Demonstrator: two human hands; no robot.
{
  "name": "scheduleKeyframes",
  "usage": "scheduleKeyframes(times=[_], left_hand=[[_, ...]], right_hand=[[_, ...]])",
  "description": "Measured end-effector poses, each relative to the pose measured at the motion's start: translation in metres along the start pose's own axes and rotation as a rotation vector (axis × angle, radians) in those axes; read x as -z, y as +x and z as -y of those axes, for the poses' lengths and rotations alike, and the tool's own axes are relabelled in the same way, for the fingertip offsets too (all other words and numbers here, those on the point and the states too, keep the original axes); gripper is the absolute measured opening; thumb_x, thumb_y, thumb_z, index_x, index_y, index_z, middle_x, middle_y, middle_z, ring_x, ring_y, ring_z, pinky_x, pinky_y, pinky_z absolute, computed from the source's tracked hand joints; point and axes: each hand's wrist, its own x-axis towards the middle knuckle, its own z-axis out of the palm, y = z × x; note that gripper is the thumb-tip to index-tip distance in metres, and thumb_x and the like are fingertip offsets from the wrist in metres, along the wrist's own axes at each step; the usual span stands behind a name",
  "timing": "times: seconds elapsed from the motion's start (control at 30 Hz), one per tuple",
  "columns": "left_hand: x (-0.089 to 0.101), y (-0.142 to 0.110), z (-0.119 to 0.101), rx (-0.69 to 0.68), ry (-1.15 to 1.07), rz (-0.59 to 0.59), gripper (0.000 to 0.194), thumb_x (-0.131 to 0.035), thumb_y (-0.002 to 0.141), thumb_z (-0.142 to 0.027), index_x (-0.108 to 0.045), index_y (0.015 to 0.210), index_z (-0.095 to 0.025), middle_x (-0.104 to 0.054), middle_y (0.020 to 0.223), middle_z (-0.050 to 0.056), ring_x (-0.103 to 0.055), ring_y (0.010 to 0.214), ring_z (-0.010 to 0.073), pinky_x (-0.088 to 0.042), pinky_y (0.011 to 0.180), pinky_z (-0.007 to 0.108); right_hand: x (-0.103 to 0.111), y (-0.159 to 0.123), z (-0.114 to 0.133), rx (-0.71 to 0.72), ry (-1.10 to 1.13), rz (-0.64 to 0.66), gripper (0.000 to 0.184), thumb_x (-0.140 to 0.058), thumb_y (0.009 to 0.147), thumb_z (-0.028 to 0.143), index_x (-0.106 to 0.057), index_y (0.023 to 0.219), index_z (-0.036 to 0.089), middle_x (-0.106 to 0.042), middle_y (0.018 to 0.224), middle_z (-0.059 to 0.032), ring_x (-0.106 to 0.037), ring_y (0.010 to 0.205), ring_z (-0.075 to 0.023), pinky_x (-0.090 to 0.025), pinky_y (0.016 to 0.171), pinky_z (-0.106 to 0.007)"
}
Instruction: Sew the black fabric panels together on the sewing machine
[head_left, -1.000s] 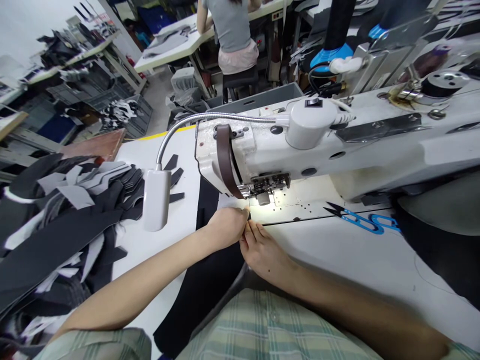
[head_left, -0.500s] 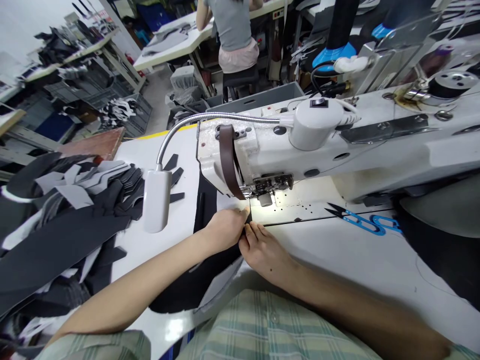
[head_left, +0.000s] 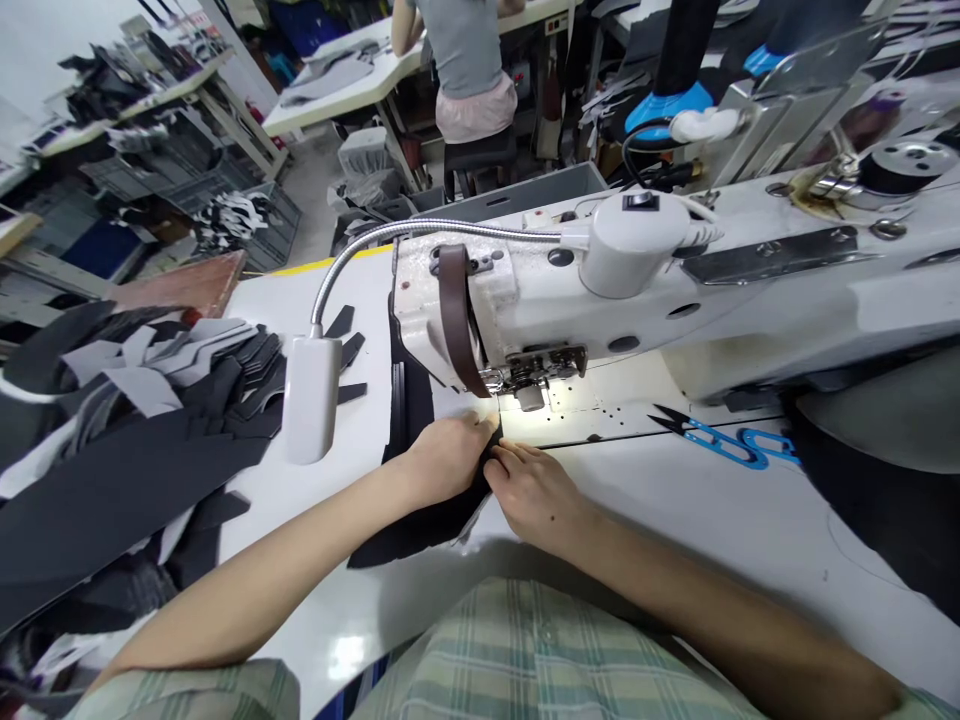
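Observation:
A long black fabric piece [head_left: 409, 415] lies on the white table under the head of a white sewing machine [head_left: 525, 300]. My left hand [head_left: 446, 455] is closed on the fabric's edge just in front of the needle area [head_left: 499, 405]. Touching it from the right, my right hand [head_left: 536, 490] pinches the same black piece with fingers curled. The lit needle plate sits right behind my fingertips.
A gooseneck lamp [head_left: 311, 395] hangs left of the machine. Piles of black and grey cut pieces [head_left: 142, 420] cover the table's left side. Blue thread snips [head_left: 712, 440] lie to the right. Another person [head_left: 469, 65] sits at a far table.
The black fabric has fed away from me under the machine; its near end has come up onto the table. Both hands stay at the needle, shifted slightly.

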Motion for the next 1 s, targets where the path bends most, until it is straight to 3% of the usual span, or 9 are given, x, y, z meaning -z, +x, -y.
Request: scheduleKeyframes(times=[0.2, 0.3, 0.47, 0.67, 0.73, 0.83, 0.9, 1.0], left_hand=[[-0.004, 0.005, 0.004, 0.031, 0.014, -0.050, 0.044, -0.039, 0.083, -0.007, -0.045, 0.127, -0.009, -0.062, 0.105, 0.015, -0.064, 0.092, 0.0239, -0.051, 0.077, 0.033], [-0.005, 0.008, 0.005, 0.061, 0.028, -0.067, 0.041, -0.037, 0.085, -0.007, -0.047, 0.125, -0.009, -0.062, 0.105, 0.015, -0.065, 0.089, 0.0238, -0.051, 0.076, 0.034], [-0.005, 0.017, 0.001, 0.045, 0.040, -0.125, 0.027, -0.036, 0.086, -0.006, -0.057, 0.102, -0.008, -0.065, 0.095, 0.015, -0.064, 0.083, 0.0235, -0.051, 0.074, 0.034], [-0.005, 0.029, -0.005, 0.070, 0.157, -0.204, 0.027, -0.035, 0.081, 0.000, -0.060, 0.089, -0.006, -0.065, 0.086, 0.015, -0.063, 0.078, 0.0230, -0.050, 0.071, 0.033], [-0.013, 0.027, -0.003, 0.086, 0.091, -0.287, 0.026, -0.037, 0.080, -0.002, -0.061, 0.085, -0.009, -0.064, 0.081, 0.012, -0.061, 0.074, 0.0211, -0.049, 0.067, 0.031], [-0.032, 0.018, 0.008, 0.049, 0.012, -0.533, 0.021, -0.044, 0.078, -0.006, -0.063, 0.087, -0.011, -0.064, 0.090, 0.012, -0.059, 0.083, 0.0229, -0.050, 0.071, 0.033], [-0.046, 0.012, 0.018, -0.032, 0.012, -0.693, 0.024, -0.044, 0.078, -0.007, -0.064, 0.089, -0.013, -0.063, 0.096, 0.012, -0.057, 0.088, 0.0239, -0.049, 0.074, 0.036], [-0.057, 0.011, 0.030, -0.181, -0.007, -0.785, 0.030, -0.038, 0.084, -0.005, -0.066, 0.089, -0.015, -0.064, 0.088, 0.009, -0.056, 0.083, 0.0205, -0.049, 0.073, 0.033]], right_hand=[[-0.017, -0.006, 0.001, 0.062, -0.099, -0.150, 0.024, -0.047, 0.075, 0.002, -0.068, 0.086, 0.006, -0.068, 0.104, -0.0216, -0.065, 0.099, -0.0288, -0.052, 0.089, -0.036], [-0.023, -0.007, 0.001, 0.075, -0.167, -0.204, 0.026, -0.048, 0.079, 0.004, -0.069, 0.094, 0.001, -0.067, 0.105, -0.0246, -0.065, 0.099, -0.0299, -0.052, 0.089, -0.037], [-0.028, -0.006, -0.001, 0.084, -0.243, -0.257, 0.027, -0.047, 0.082, 0.004, -0.067, 0.100, -0.001, -0.067, 0.106, -0.0259, -0.065, 0.099, -0.0290, -0.052, 0.089, -0.038], [-0.033, 0.003, -0.002, 0.045, -0.314, -0.328, 0.030, -0.041, 0.085, 0.005, -0.065, 0.102, 0.000, -0.066, 0.107, -0.0253, -0.064, 0.102, -0.0271, -0.050, 0.093, -0.038], [-0.032, 0.003, 0.002, 0.030, -0.327, -0.346, 0.029, -0.042, 0.085, 0.004, -0.066, 0.099, 0.000, -0.067, 0.104, -0.0254, -0.066, 0.098, -0.0269, -0.052, 0.089, -0.038], [-0.030, -0.002, 0.008, 0.028, -0.344, -0.332, 0.028, -0.043, 0.083, 0.001, -0.068, 0.095, 0.002, -0.070, 0.098, -0.0224, -0.068, 0.091, -0.0258, -0.055, 0.083, -0.036], [-0.029, -0.005, 0.012, 0.039, -0.344, -0.316, 0.028, -0.044, 0.082, 0.001, -0.068, 0.096, 0.001, -0.070, 0.096, -0.0228, -0.069, 0.090, -0.0266, -0.055, 0.082, -0.037], [-0.030, -0.006, 0.014, 0.049, -0.322, -0.294, 0.027, -0.045, 0.083, 0.001, -0.067, 0.098, -0.001, -0.069, 0.098, -0.0262, -0.068, 0.091, -0.0283, -0.055, 0.083, -0.038]])
